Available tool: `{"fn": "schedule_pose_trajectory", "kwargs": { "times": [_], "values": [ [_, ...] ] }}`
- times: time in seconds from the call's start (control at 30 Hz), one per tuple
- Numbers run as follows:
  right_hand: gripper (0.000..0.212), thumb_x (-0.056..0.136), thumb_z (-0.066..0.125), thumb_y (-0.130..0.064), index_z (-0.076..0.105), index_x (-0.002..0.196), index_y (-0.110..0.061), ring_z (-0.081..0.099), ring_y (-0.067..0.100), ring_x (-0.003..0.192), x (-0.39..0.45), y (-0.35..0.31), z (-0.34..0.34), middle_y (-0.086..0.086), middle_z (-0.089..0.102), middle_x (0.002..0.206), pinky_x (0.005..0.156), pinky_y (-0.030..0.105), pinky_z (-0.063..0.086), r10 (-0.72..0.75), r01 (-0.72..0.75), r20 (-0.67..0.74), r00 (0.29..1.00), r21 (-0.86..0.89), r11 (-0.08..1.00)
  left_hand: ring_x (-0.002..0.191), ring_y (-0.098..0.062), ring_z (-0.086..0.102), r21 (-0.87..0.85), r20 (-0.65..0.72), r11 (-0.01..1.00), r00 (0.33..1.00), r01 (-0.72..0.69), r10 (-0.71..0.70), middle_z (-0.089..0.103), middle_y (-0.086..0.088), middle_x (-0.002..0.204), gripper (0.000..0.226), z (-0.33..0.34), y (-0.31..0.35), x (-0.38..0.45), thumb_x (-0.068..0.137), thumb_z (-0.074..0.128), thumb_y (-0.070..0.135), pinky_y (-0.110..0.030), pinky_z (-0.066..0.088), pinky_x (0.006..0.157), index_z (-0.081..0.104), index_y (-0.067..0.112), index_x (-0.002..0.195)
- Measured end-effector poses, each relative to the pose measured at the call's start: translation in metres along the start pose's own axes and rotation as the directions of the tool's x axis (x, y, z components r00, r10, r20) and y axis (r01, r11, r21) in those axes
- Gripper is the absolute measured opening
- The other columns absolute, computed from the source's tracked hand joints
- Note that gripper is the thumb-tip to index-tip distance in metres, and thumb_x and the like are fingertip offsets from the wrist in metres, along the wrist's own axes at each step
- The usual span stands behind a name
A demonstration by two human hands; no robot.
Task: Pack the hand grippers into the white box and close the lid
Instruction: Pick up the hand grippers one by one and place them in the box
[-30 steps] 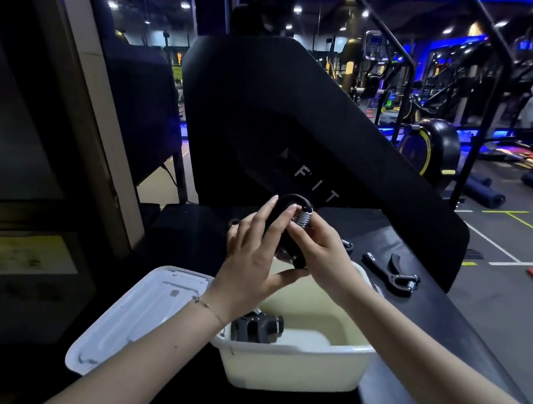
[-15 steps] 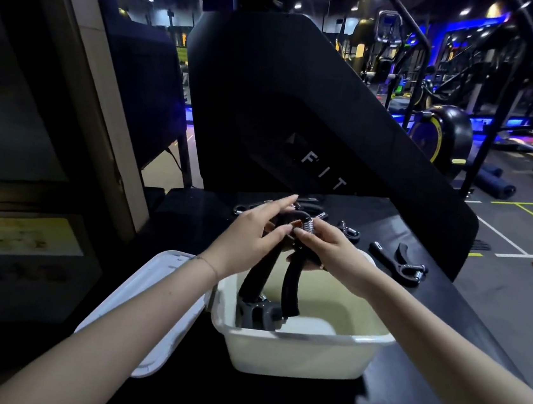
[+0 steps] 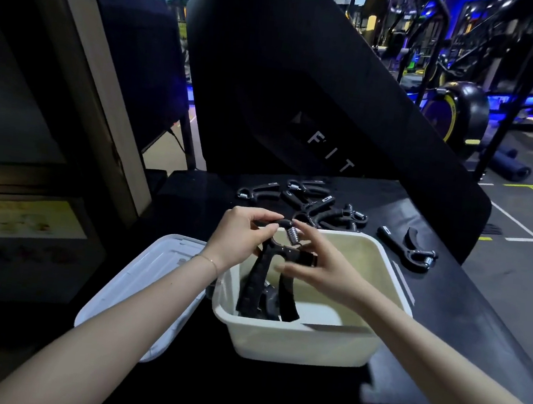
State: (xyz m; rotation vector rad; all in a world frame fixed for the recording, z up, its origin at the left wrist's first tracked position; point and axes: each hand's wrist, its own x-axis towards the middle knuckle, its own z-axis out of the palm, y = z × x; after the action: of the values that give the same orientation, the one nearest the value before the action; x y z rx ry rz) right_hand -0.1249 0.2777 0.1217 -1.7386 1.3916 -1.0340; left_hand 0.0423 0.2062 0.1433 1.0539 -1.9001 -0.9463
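Left hand [image 3: 238, 235]: you pinch the hand gripper [image 3: 270, 268] at its top.
Right hand [image 3: 320, 271]: your fingers lie loosely spread, touching the gripper.
White box [image 3: 302, 342]: gripper handles dip inside, toward 6 o'clock.

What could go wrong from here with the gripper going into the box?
1. The held hand gripper stands on its handles in the white box, top above the rim; left that way, the lid likely won't close.
2. Left hand pinches only the top and right hand looks loose, so it may tip.
3. The box sits close to the table's near edge; a push could shift it.
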Motion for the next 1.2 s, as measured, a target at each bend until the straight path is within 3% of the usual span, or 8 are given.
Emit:
{"fn": "schedule_pose_trajectory", "kwargs": {
  "times": [0.13,0.23,0.4,0.6,0.73,0.8,1.0,1.2],
  "values": [
    [0.118,0.061,0.081,-0.050,0.007,0.150,-0.025,0.024,0.004,0.137,-0.012,0.010,-0.005,-0.007,0.025,0.148,0.113,0.021,0.023,-0.103,0.146,0.165,0.981,-0.273,0.951,0.088,-0.015,0.070,-0.001,-0.056,0.999,0.998,0.042,-0.042,0.073,0.000,0.097,0.019,-0.003,-0.010,0.008,0.088,0.063,0.013,-0.033,0.059,0.069,0.073,0.015,0.105],
    [0.126,0.060,0.076,-0.060,-0.005,0.150,-0.024,0.018,0.012,0.140,-0.014,0.014,-0.009,-0.003,0.014,0.153,0.116,0.029,0.021,-0.150,0.245,0.226,0.962,-0.485,0.839,0.080,-0.014,0.069,-0.019,-0.066,0.997,0.995,0.073,-0.074,0.072,-0.003,0.096,0.020,0.000,-0.010,0.010,0.090,0.060,0.009,-0.023,0.055,0.055,0.071,0.012,0.106],
    [0.126,0.062,0.069,-0.068,-0.006,0.150,-0.017,0.020,0.018,0.137,-0.014,0.012,-0.009,0.002,0.017,0.152,0.114,0.028,0.017,-0.180,0.282,0.217,0.959,-0.692,0.665,0.078,-0.017,0.070,-0.023,-0.052,0.993,0.991,0.120,-0.121,0.072,-0.005,0.095,0.021,0.004,-0.016,0.013,0.091,0.057,0.007,-0.021,0.054,0.052,0.071,0.007,0.107],
    [0.122,0.063,0.075,-0.055,0.003,0.149,-0.009,0.036,0.027,0.128,-0.007,0.016,-0.003,0.011,0.028,0.140,0.107,0.034,0.032,-0.101,0.251,0.254,0.962,-0.673,0.696,0.074,-0.011,0.066,0.055,-0.012,0.991,0.993,0.119,-0.119,0.072,-0.002,0.093,0.017,0.004,-0.027,0.016,0.089,0.061,0.011,-0.023,0.054,0.058,0.072,0.014,0.101],
    [0.120,0.063,0.079,-0.049,0.004,0.148,-0.009,0.040,0.030,0.126,-0.002,0.021,-0.002,0.012,0.029,0.139,0.102,0.035,0.037,-0.027,0.228,0.303,0.953,-0.653,0.722,0.096,-0.004,0.063,0.211,0.019,0.977,0.999,-0.030,0.026,0.069,0.005,0.106,0.024,-0.004,-0.025,0.015,0.090,0.060,0.016,-0.009,0.048,0.082,0.069,0.015,0.112],
    [0.117,0.064,0.079,-0.046,0.006,0.148,-0.008,0.043,0.031,0.122,-0.001,0.023,-0.001,0.012,0.031,0.137,0.099,0.033,0.037,-0.012,0.243,0.333,0.943,-0.664,0.707,0.110,-0.003,0.056,0.272,0.033,0.955,0.993,-0.116,0.111,0.063,0.007,0.117,0.030,-0.011,-0.023,0.021,0.091,0.058,0.018,-0.011,0.040,0.093,0.063,0.016,0.121],
    [0.109,0.064,0.078,-0.048,0.014,0.144,-0.009,0.049,0.032,0.117,0.006,0.026,0.007,0.011,0.037,0.130,0.094,0.034,0.040,0.060,0.200,0.354,0.933,-0.650,0.733,0.133,-0.016,0.038,0.441,0.081,0.824,0.930,-0.356,0.358,0.052,-0.003,0.136,0.041,-0.023,-0.035,0.069,0.089,0.057,0.008,-0.027,0.023,0.113,0.054,0.013,0.130],
    [0.108,0.059,0.079,-0.053,0.022,0.137,-0.005,0.054,0.035,0.101,0.017,0.028,0.013,0.012,0.041,0.121,0.088,0.041,0.045,0.130,0.182,0.376,0.918,-0.686,0.704,0.141,-0.020,0.027,0.642,0.218,0.604,0.868,-0.472,0.446,0.040,-0.002,0.148,0.062,-0.023,-0.061,0.137,0.085,0.050,0.043,-0.039,0.022,0.114,0.041,0.018,0.141]
  ]
}}
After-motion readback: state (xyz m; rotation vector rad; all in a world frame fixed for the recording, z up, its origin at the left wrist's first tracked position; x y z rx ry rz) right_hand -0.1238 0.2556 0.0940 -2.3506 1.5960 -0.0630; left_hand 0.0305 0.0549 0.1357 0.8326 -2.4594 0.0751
